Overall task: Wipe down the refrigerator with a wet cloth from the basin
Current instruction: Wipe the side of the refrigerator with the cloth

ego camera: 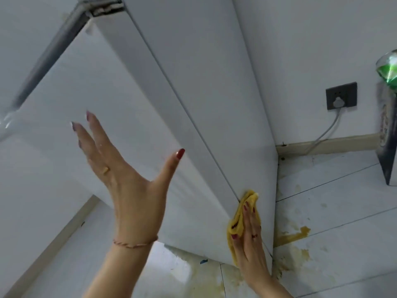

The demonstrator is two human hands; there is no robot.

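The white refrigerator (199,87) fills the upper left and middle of the head view, seen from above at a slant. My left hand (126,173) lies flat on its front door with fingers straight and thumb spread. My right hand (250,239) presses a crumpled yellow cloth (237,220) against the lower side edge of the fridge, near the seam between door and body. Its fingers lie straight over the cloth, and the thumb is on the cloth's left side. The basin is not in view.
White floor tiles (335,201) on the right carry yellowish stains by the fridge's foot. A dark wall socket (341,95) with a plugged cable sits on the right wall. A green bottle (388,69) and a dark stand are at the right edge.
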